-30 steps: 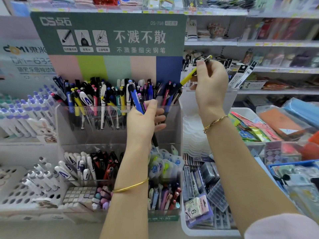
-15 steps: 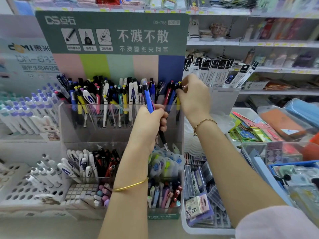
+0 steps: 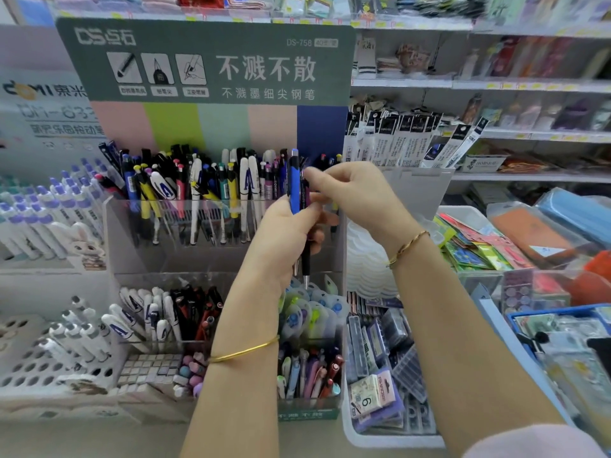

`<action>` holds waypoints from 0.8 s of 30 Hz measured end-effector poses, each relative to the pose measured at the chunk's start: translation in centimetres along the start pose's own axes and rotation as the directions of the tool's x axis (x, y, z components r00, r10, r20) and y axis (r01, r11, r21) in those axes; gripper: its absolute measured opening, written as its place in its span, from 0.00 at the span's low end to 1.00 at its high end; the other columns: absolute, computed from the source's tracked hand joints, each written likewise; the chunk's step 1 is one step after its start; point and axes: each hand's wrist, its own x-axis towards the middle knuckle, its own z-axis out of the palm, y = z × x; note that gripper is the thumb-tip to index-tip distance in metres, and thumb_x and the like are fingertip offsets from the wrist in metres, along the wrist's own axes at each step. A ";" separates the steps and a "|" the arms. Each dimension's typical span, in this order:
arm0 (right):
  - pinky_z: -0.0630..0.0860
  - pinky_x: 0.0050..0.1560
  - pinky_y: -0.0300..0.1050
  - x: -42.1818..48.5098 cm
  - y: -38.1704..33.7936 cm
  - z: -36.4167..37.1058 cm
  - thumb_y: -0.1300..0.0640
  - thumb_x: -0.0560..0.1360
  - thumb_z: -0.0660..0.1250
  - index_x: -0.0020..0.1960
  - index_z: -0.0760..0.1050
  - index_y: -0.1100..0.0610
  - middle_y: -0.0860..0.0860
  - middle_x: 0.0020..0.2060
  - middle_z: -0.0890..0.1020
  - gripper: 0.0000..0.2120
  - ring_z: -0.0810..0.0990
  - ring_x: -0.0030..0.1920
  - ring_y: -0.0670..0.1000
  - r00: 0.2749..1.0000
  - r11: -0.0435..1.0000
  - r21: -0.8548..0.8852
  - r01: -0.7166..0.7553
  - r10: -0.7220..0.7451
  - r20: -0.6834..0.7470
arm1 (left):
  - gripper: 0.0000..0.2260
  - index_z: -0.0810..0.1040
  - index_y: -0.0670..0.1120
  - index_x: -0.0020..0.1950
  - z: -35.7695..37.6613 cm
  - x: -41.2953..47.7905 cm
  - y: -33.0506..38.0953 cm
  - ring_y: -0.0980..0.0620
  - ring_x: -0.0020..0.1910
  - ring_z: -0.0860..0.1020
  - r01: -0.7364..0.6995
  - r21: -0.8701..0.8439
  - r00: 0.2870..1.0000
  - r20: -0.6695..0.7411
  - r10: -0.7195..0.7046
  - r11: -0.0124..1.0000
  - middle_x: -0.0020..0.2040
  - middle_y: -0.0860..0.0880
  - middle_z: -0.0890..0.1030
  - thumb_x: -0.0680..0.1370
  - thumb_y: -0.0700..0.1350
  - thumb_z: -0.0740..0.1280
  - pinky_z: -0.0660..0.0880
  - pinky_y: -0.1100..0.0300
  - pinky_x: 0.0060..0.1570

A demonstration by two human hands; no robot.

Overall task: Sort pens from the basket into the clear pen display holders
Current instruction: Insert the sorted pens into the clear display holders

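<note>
A: What is the left hand point(image 3: 284, 236) gripping?
B: Two pens held upright, fingers curled round both: a blue pen point(image 3: 293, 185) and, just right of it, a dark pen point(image 3: 306, 259), their tips poking out below the fist.
A: And the right hand point(image 3: 357, 196)?
B: Thumb and forefinger pinch the dark pen's top, above the left fist. The clear holder point(image 3: 132, 233), packed with pens, stands just behind both grips.

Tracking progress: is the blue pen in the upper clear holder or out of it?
Out. The left hand grips the blue pen upright in front of the clear holder, tip free below the palm.
</note>
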 end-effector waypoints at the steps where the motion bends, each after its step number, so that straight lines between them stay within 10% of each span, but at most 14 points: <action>1: 0.73 0.37 0.44 -0.2 -0.2 -0.1 0.54 0.77 0.68 0.40 0.80 0.67 0.59 0.33 0.79 0.16 0.76 0.35 0.48 0.998 0.999 0.045 -0.014 0.011 0.065 | 0.06 0.76 0.43 0.53 0.1 -0.1 0.0 0.56 0.27 0.71 0.005 0.003 1.000 0.010 -0.005 1.000 0.33 0.50 0.80 0.83 0.42 0.60 0.70 0.64 0.26; 6: 0.72 0.34 0.30 -0.3 -0.8 -0.9 0.63 0.75 0.69 0.44 0.79 0.60 0.49 0.34 0.80 0.01 0.76 0.32 0.39 0.986 0.993 0.119 -0.016 -0.004 0.166 | 0.09 0.76 0.41 0.57 0.1 -0.3 0.2 0.54 0.32 0.79 0.000 -0.049 1.000 0.005 0.000 0.999 0.38 0.47 0.82 0.82 0.43 0.61 0.79 0.61 0.34; 12: 0.80 0.38 0.46 1.6 -0.7 -0.8 0.61 0.77 0.65 0.43 0.70 0.54 0.51 0.39 0.78 0.06 0.80 0.40 0.51 0.931 0.951 0.297 0.083 0.033 -0.365 | 0.08 0.74 0.43 0.59 -0.6 0.5 0.0 0.51 0.53 0.80 0.003 0.062 0.977 -0.214 0.010 0.998 0.50 0.47 0.81 0.83 0.43 0.59 0.78 0.55 0.55; 15: 0.79 0.45 0.59 2.4 -0.6 -0.7 0.58 0.75 0.65 0.41 0.67 0.50 0.47 0.37 0.75 0.08 0.79 0.42 0.56 0.847 0.979 0.135 0.150 -0.057 -0.529 | 0.07 0.73 0.43 0.57 -0.8 0.5 0.1 0.54 0.42 0.79 -0.019 0.073 0.970 -0.242 0.037 0.997 0.43 0.48 0.78 0.83 0.43 0.58 0.80 0.57 0.45; 20: 0.69 0.40 0.31 2.5 -0.4 -0.3 0.60 0.77 0.64 0.46 0.68 0.57 0.43 0.36 0.72 0.05 0.71 0.36 0.41 0.759 0.976 0.003 0.216 -0.167 -0.629 | 0.06 0.70 0.41 0.57 -0.9 0.3 0.4 0.59 0.21 0.67 -0.017 0.019 0.985 -0.173 0.020 1.000 0.32 0.50 0.72 0.83 0.43 0.58 0.68 0.66 0.20; 24: 0.68 0.43 0.37 2.5 -0.5 -0.4 0.60 0.76 0.65 0.47 0.70 0.59 0.47 0.38 0.74 0.04 0.73 0.40 0.48 0.733 0.968 -0.086 0.234 -0.234 -0.638 | 0.02 0.68 0.44 0.50 -0.9 0.4 0.4 0.60 0.20 0.62 0.007 0.034 0.986 -0.167 -0.001 0.999 0.31 0.51 0.68 0.82 0.42 0.60 0.61 0.68 0.19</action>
